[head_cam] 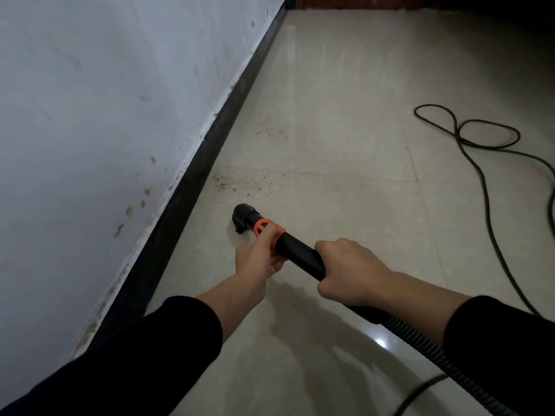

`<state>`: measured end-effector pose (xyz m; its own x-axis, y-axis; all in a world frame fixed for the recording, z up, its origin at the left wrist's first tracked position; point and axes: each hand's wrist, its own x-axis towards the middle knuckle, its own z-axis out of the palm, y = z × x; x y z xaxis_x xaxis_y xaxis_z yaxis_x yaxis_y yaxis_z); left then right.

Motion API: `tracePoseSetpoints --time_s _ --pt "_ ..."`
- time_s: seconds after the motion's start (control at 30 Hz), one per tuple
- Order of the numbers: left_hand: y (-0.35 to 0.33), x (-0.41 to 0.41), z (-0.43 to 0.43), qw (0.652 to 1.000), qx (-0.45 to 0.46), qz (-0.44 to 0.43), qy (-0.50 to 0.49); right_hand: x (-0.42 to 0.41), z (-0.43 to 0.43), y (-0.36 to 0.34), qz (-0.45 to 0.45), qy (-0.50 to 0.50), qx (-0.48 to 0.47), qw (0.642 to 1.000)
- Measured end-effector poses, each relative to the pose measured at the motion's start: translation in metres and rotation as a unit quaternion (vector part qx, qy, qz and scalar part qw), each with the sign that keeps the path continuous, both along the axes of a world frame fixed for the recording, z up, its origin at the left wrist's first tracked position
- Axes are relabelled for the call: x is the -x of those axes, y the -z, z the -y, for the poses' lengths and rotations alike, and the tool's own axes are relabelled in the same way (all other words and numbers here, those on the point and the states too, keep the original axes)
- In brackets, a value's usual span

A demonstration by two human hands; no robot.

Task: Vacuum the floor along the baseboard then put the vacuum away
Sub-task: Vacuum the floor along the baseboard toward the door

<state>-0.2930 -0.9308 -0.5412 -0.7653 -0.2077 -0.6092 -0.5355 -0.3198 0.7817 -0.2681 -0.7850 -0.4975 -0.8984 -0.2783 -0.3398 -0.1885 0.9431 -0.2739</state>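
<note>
A black vacuum wand (pixel 301 250) with an orange collar (pixel 267 232) points down at the tiled floor (pixel 345 163), its round nozzle (pixel 244 218) close to the black baseboard (pixel 210 151). My left hand (pixel 258 259) grips the wand at the orange collar. My right hand (pixel 348 273) is wrapped round the wand further back, where it joins the ribbed black hose (pixel 420 340). Brown crumbs of dirt (pixel 240 183) lie scattered on the floor just beyond the nozzle, with more dirt (pixel 270 130) further along the baseboard.
A white scuffed wall (pixel 105 115) rises left of the baseboard. A black power cord (pixel 480 163) loops across the tiles at the right and runs toward me. Dark wood furniture (pixel 360 1) stands at the far end of the floor.
</note>
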Motion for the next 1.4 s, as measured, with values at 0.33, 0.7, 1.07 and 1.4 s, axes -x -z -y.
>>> tracePoseSetpoints --time_s 0.33,0.7,1.07,1.4 --pt "-0.001 0.001 -0.017 1.000 0.003 -0.005 0.018 -0.004 -0.015 -0.005 -0.004 0.022 -0.005 1.000" --pt "0.000 0.017 -0.041 0.999 0.000 -0.010 0.052 0.000 -0.033 -0.006 -0.006 0.057 -0.018 0.998" --pt "0.005 0.036 -0.048 0.998 0.007 -0.017 0.052 0.014 -0.038 0.006 -0.015 0.084 0.002 0.996" --pt "0.007 0.041 -0.025 0.999 0.010 -0.021 0.026 0.027 -0.018 0.018 -0.012 0.073 0.023 0.997"
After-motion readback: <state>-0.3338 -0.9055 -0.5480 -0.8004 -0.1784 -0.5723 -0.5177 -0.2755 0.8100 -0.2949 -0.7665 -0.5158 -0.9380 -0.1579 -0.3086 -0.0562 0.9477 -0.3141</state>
